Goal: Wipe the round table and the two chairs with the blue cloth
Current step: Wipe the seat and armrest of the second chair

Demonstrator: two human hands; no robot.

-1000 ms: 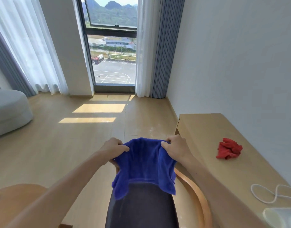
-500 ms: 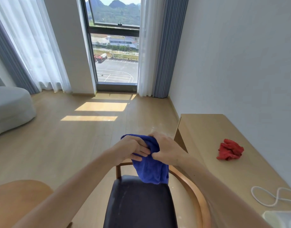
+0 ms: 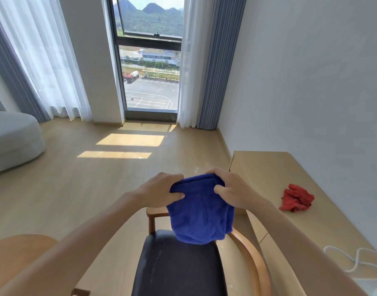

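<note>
Since half a second ago the two hands have drawn apart a little, and the blue cloth, bunched between them then, now hangs wider as a folded panel.

Going by size: the long wooden surface runs along the wall from three to five o'clock. The round table shows only as a curved wooden edge at eight o'clock, partly behind the left forearm. One chair, with a dark seat and a curved wooden back rail, sits at six o'clock directly under the cloth; a second chair is not in view. At the centre, the cloth hangs above the chair seat without clearly touching it. The left hand pinches the cloth's upper left edge, thumb over the fabric; the right hand has its grip curled round the upper right edge. A red cloth lies crumpled on the surface at three o'clock, and a white cord loops at four o'clock.

The blue cloth looks soft, light and limp, probably a plush towel; it should drape and bunch readily, so holding it by a folded pad under a flat palm would likely suit wiping better than by its edges.

Count: one blue cloth, one red cloth, one chair seen, one round table, two hands.
</note>
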